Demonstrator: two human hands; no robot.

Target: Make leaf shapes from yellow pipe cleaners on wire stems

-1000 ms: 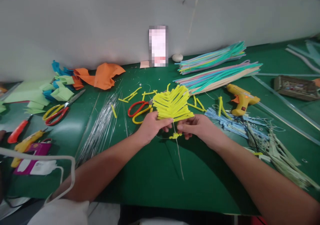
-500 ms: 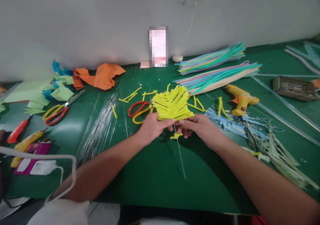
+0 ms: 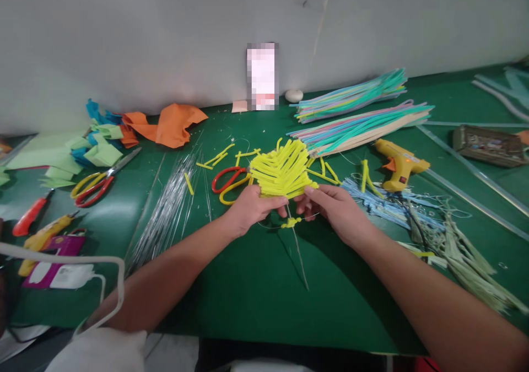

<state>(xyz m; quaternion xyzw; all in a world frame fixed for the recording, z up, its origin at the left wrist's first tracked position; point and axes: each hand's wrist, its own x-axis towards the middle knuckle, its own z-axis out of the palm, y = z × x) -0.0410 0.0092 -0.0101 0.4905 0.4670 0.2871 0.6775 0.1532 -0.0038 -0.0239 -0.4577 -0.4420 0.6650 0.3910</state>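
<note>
A leaf-shaped piece woven from yellow pipe cleaners [image 3: 283, 169] is held over the green table [image 3: 248, 284]. My left hand [image 3: 250, 210] pinches its lower left edge. My right hand [image 3: 336, 209] grips its lower right side, fingers curled. A thin wire stem [image 3: 298, 251] hangs from the piece toward me, with a small yellow twist [image 3: 291, 222] on it between my hands.
Red-and-yellow scissors [image 3: 228, 183] lie just behind my left hand, another pair [image 3: 99, 182] further left. A bundle of thin wires [image 3: 165, 212], a yellow glue gun [image 3: 399, 165], pastel pipe cleaner bundles [image 3: 359, 121], paper scraps [image 3: 124, 129] and blue and pale green finished pieces [image 3: 430, 217] surround the work.
My right hand has shifted a little up and left along the piece's lower edge. The yellow piece has moved slightly left. My left hand keeps its pinch.
</note>
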